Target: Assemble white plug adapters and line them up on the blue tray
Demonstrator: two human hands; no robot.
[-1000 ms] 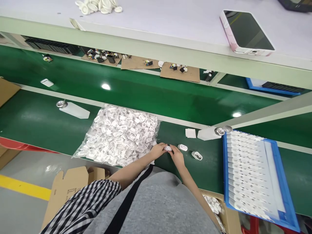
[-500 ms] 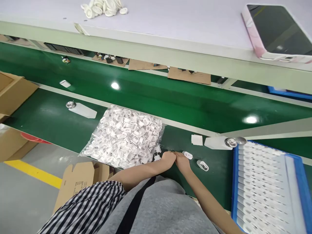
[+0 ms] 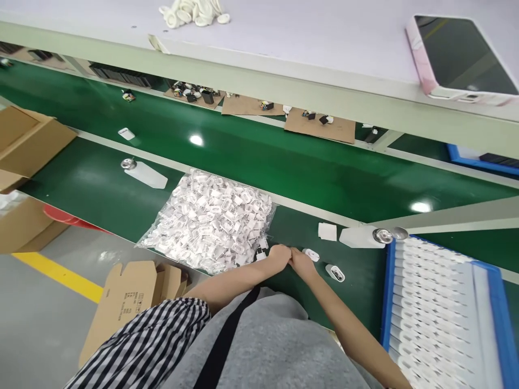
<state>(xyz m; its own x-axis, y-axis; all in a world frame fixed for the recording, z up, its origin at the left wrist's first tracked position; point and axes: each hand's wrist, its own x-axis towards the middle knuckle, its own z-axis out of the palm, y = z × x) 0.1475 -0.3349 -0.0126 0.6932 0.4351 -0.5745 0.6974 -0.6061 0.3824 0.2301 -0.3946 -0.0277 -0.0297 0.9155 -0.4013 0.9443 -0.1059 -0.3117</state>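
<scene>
My left hand (image 3: 280, 256) and my right hand (image 3: 300, 261) meet over the green bench, fingers curled in and knuckles together. Whatever they hold is hidden behind the fingers. Just right of my right hand lies a white oval plastic piece (image 3: 311, 254). Farther right rests a white oval charger housing (image 3: 335, 273), its open end showing dark parts inside. White plug pieces with pins (image 3: 260, 254) lie left of my left hand, by the edge of a clear bag (image 3: 214, 221) full of similar white plastic parts.
A blue-rimmed tray (image 3: 388, 292) with rows of white pieces stands at right. Near it are a white bottle with a metal top (image 3: 357, 237) and a folded white pad (image 3: 327, 231). Another bottle (image 3: 148, 175) lies left. Above, a shelf edge (image 3: 259, 67) carries a phone (image 3: 466, 56).
The camera view has shifted slightly. My two hands stay together in the same place by the bag, with fingers still closed.
</scene>
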